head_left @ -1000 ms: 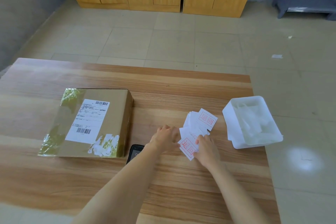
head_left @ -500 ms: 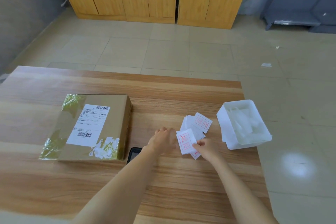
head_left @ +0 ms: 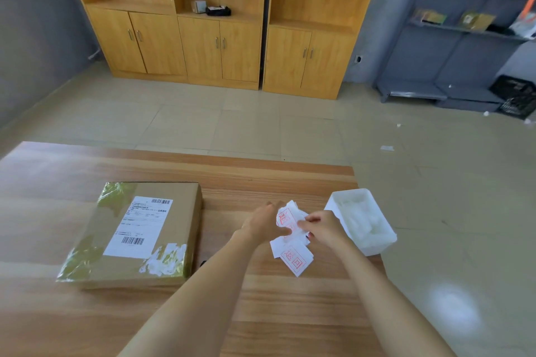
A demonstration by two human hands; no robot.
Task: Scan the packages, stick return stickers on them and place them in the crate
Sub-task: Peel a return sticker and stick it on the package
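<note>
Peeling one return sticker (head_left: pixel 285 219) looks to be my step, left hand (head_left: pixel 262 223) and right hand (head_left: pixel 324 226) both with fingers pinched on it just above the sticker pile (head_left: pixel 293 258) on the desk (head_left: pixel 261 313), and next it must cross to the package (head_left: pixel 139 235) lying well left.

At centre frame the left hand (head_left: pixel 262 222) and the right hand (head_left: pixel 324 225) both pinch a white paper sticker printed with red characters (head_left: pixel 285 218), held over a loose pile of similar white stickers (head_left: pixel 293 259) on the striped wooden surface (head_left: pixel 58 316). A flat brown cardboard package with a white shipping label (head_left: pixel 136 236) lies at left. A white rectangular plastic tray (head_left: pixel 374 243) sits at the surface's right edge. A black slatted crate (head_left: pixel 513 95) stands on the floor at far right.
</note>
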